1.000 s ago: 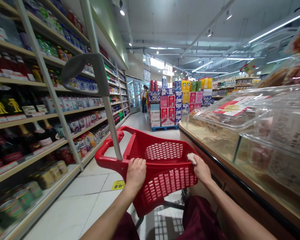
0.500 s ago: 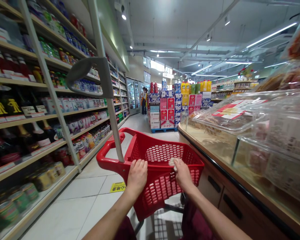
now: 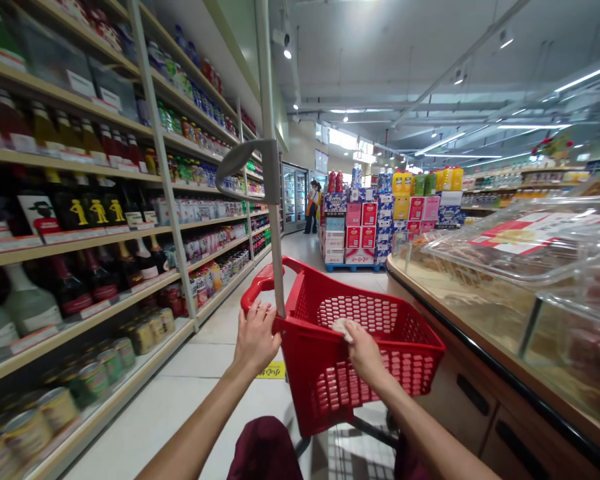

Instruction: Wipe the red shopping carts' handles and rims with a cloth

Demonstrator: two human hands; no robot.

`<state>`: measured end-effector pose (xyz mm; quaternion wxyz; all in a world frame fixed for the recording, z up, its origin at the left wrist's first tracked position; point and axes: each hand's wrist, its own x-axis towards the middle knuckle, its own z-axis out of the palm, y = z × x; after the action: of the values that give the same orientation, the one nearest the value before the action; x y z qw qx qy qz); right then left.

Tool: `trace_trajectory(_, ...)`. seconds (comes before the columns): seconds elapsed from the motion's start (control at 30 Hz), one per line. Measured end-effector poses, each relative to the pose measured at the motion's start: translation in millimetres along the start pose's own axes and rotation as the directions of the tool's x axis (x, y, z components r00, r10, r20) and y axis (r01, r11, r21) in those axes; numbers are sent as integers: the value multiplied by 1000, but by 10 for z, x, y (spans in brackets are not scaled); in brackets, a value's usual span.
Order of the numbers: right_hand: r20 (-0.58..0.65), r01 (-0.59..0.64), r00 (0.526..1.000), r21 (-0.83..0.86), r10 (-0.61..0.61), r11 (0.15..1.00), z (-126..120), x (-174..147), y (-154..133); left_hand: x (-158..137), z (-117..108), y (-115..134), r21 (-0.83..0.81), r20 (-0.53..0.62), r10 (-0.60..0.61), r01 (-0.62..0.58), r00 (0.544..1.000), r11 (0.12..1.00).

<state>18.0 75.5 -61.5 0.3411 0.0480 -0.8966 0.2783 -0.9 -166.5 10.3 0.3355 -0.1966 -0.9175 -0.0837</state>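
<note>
A red plastic shopping cart (image 3: 325, 373) with a perforated basket stands side-on in front of me. My left hand (image 3: 257, 337) lies over its red handle (image 3: 261, 283), close to where a grey metal pole (image 3: 274, 240) rises from the cart. The fingers curl over the handle's near part. In my right hand (image 3: 364, 350) a crumpled white cloth (image 3: 344, 327) is pinched against the near top rim of the basket. The cloth sits partly over that rim. A grey looped hook (image 3: 247, 170) is fixed on the pole above the handle.
Shelves of bottles and cans (image 3: 165, 233) line the left side. On the right runs a display counter (image 3: 460, 320) with clear plastic food packs (image 3: 520, 230). Stacked drink cartons (image 3: 357, 233) stand ahead, and people (image 3: 312, 208) are farther back. A yellow floor sticker (image 3: 273, 371) lies beside the cart.
My left hand has shifted from the basket's near rim to the handle. My right hand, with the cloth, has moved toward the handle end along the rim. The view has turned left.
</note>
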Motion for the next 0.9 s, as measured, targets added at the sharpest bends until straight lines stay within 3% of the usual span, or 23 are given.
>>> trace_trajectory(0.13,-59,160,987,205,-151,966,478,155,-936,-17,-7,-14,19,28,30,-30,999,999)
trace_trajectory(0.23,-74,245,969,178,-235,953,534,105,-1132,-50,-21,-93,15,16,59,-59,998,998)
trace_trajectory(0.33,-74,422,906,126,-416,898,191,287,-1180,-65,-35,-156,6,-3,66,-66,998,998)
trace_trajectory(0.43,-265,557,800,-4,-538,830,-369,896,-1484,-59,-60,-170,3,5,60,-60,998,998)
trace_trajectory(0.5,-317,612,718,-138,-620,779,-660,1338,-1718,-54,-80,-163,1,28,61,-61,998,998)
trace_trajectory(0.6,-156,696,641,-294,-751,655,-746,1565,-1765,-53,-100,-154,1,56,57,-57,997,998)
trace_trajectory(0.7,127,836,518,-285,-846,469,-500,1205,-1470,-57,-100,-160,3,58,48,-48,997,999)
trace_trajectory(0.77,243,904,420,-196,-874,380,-342,948,-1300,-60,-93,-164,-2,49,47,-47,998,999)
trace_trajectory(0.8,261,904,425,-172,-867,391,-305,890,-1276,-62,-89,-165,-4,42,51,-51,998,999)
trace_trajectory(0.83,260,888,459,-165,-849,430,-301,891,-1301,-63,-84,-164,-5,35,57,-56,998,998)
trace_trajectory(0.9,188,822,568,-179,-801,541,-373,1033,-1456,-65,-72,-159,0,19,62,-62,998,998)
